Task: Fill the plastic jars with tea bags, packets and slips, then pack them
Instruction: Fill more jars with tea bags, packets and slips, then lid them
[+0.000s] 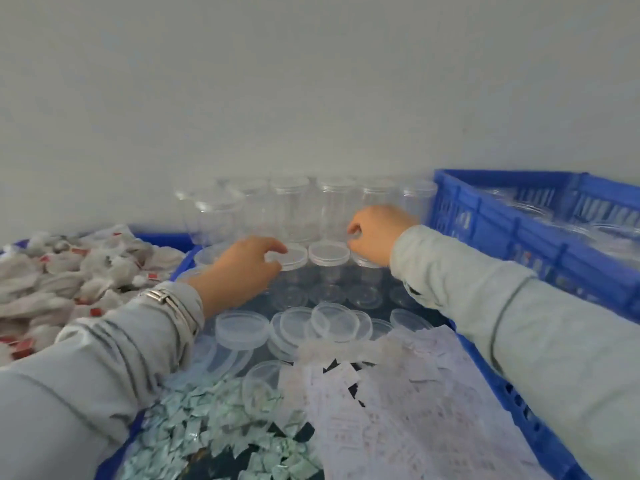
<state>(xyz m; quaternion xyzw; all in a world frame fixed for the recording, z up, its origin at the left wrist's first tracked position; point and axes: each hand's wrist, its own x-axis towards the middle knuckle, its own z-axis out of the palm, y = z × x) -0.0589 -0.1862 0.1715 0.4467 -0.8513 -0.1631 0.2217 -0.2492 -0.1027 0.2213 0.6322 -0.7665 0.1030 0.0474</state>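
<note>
Nearest, in the blue tray [491, 386], lies a heap of pale green packets [214, 431] at the left and a spread of white printed slips [398, 410] at the right. Just beyond them loose clear lids [242, 329] lie overlapping on the tray's dark floor. To the left, in a separate bin, is a pile of white tea bags [69, 275] with red tags.

Farther in, the left hand [242, 271], grey-sleeved with a silver bracelet [173, 303] at the wrist, has its fingers curled round the rim of a lidded clear jar [289, 256]. The right hand [375, 233] has its fingers bent over the top of another jar in the same row; motion blur keeps me from telling whether it actually grips it.

Behind stand taller rows of clear plastic jars [294, 209] against the wall. At far right a blue crate [519, 220] holds more clear containers.
</note>
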